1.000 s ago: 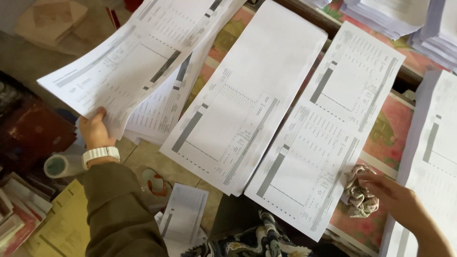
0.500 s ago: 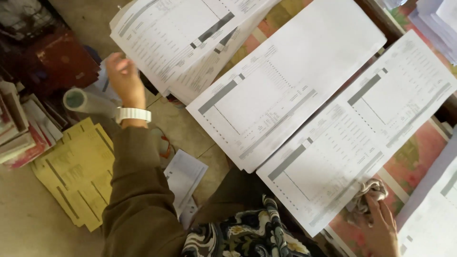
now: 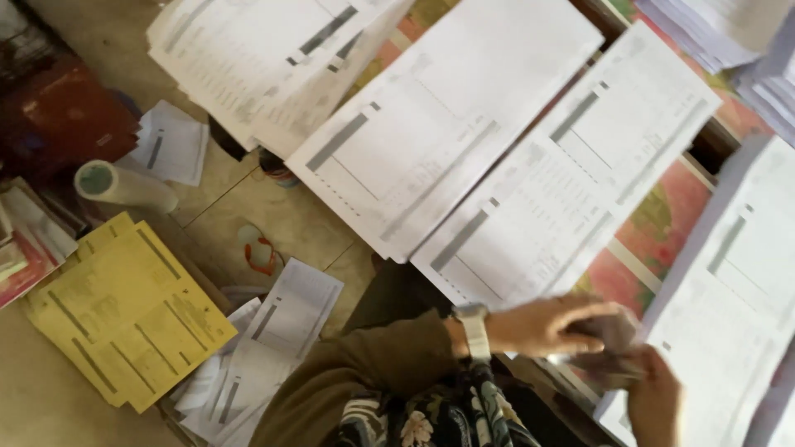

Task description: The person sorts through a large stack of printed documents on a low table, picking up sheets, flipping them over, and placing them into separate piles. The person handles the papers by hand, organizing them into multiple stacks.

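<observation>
My left hand [image 3: 542, 324], with a white watch on its wrist, reaches across to the right at the table's near edge. Its fingers lie on a crumpled cloth [image 3: 609, 352], which is blurred. My right hand [image 3: 656, 396] comes up from below and grips the same cloth from the other side. Both hands meet just below the long stack of printed sheets [image 3: 571, 174] and left of another stack [image 3: 733, 281]. Whether the left fingers close on the cloth cannot be told.
Two more stacks of printed sheets [image 3: 439, 132] [image 3: 248, 66] lie to the left on the floral table cover [image 3: 662, 215]. On the floor are yellow sheets [image 3: 124, 314], a paper roll [image 3: 124, 186], loose white papers [image 3: 273, 331] and a dark red box [image 3: 66, 116].
My left hand has let go of the sheets at the upper left and swung right to the cloth by my right hand. The view has shifted and blurred.
</observation>
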